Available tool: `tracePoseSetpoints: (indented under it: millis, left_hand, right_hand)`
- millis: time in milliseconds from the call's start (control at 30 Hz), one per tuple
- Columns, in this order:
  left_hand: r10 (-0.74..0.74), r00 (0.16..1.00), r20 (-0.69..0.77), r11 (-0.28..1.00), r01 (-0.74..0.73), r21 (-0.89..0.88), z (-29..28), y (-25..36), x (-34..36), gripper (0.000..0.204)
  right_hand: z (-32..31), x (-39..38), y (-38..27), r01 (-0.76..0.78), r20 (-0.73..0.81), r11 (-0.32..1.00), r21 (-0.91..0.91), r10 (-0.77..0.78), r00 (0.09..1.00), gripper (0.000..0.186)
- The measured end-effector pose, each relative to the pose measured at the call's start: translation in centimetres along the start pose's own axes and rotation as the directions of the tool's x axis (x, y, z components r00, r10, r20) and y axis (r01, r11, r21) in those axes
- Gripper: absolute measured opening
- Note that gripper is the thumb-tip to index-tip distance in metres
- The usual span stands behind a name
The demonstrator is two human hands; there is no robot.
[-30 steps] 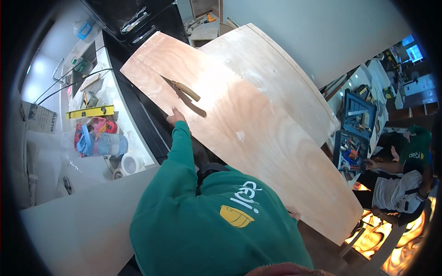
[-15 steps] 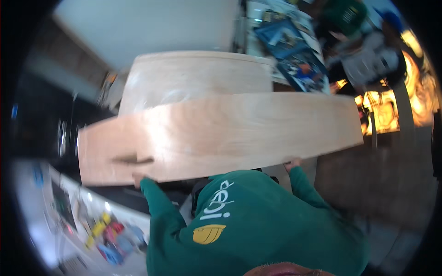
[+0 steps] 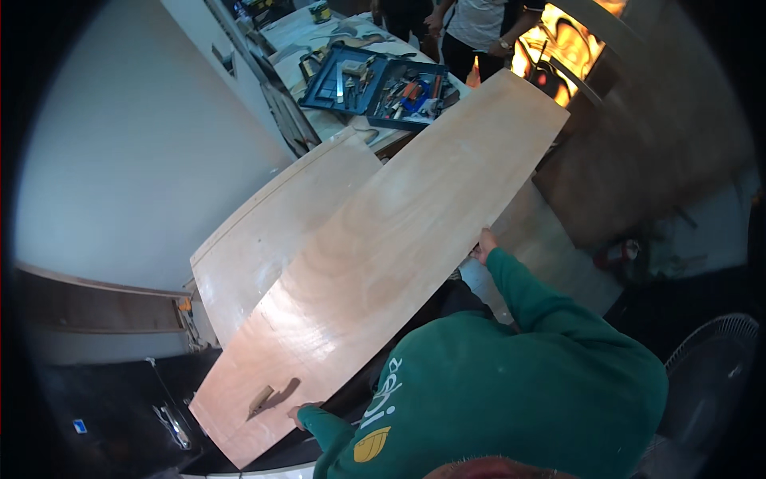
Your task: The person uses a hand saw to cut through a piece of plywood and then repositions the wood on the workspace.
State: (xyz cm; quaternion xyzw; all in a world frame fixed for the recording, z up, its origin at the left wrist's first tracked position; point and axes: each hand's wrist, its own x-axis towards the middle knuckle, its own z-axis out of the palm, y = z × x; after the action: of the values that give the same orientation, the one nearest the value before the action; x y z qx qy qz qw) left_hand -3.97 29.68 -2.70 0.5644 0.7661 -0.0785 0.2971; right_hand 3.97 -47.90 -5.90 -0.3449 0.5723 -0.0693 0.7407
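A long pale plywood board (image 3: 383, 239) runs diagonally from the bottom left toward the top right. My left hand (image 3: 306, 412) is closed on its near edge at the lower end, beside a small piece of wood (image 3: 262, 397) lying on the board with a dark shadow. Farther up the same edge, my right hand (image 3: 483, 244) grips the board, fingertips hidden underneath. Behind it, partly covered, is a wider panel (image 3: 271, 223) with a strip along its far edge.
An open blue toolbox (image 3: 339, 84) sits on a cluttered bench beyond the boards. Two people (image 3: 479, 40) stand at the back beside glowing orange panels (image 3: 558, 44). A white wall (image 3: 120, 136) is left, black cabinets (image 3: 120, 399) lower left, a fan (image 3: 710, 367) right.
My view and the board have swung: the board's far end moved from right to upper right. My right hand, mostly hidden one second ago, now shows. Both hands still grip the edge.
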Motion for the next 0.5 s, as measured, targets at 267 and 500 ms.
tracePoseSetpoints:
  millis: [267,500]
  left_hand:
    - [0.489,0.785,-0.38,0.852,-0.336,0.402,2.4,-2.6,-2.8,0.084]
    - [0.52,0.727,-0.449,0.848,-0.376,0.373,3.9,-1.9,-4.6,0.081]
  right_hand:
    - [0.4,-0.1,1.2,0.033,0.08,0.992,-0.122,-0.023,0.997,0.047]
    - [1.0,0.7,2.1,0.028,0.114,0.987,-0.158,-0.01,0.993,0.046]
